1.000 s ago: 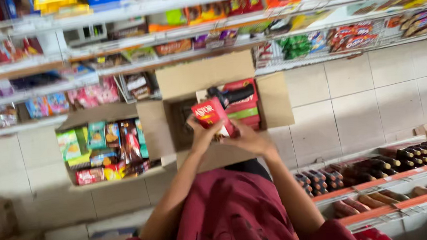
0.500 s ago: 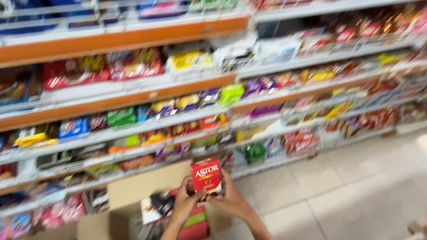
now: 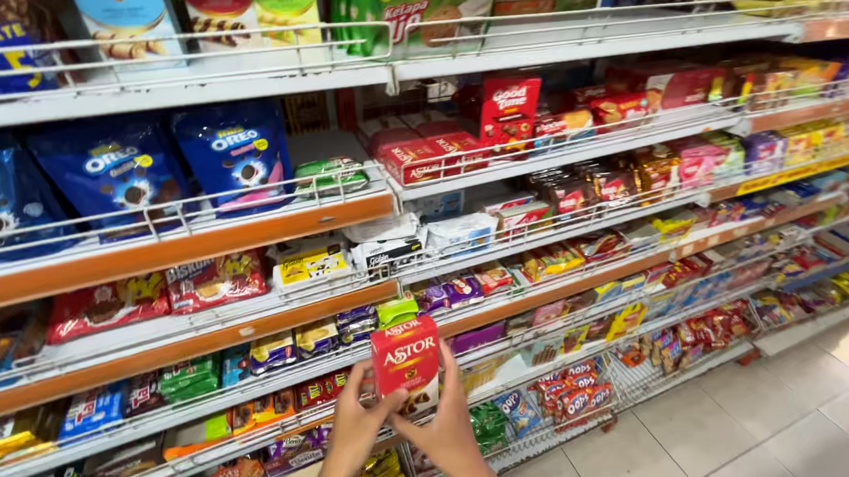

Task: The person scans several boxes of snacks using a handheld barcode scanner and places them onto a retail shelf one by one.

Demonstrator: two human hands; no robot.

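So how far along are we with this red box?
Done: the red box is up at shelf height. In hand: left hand and right hand grip it from below. Left: it isn't on any shelf yet; matching red boxes sit higher on the shelving.

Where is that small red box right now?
The red box is low and centre in the head view, held upright by the left hand and right hand before the snack shelves.
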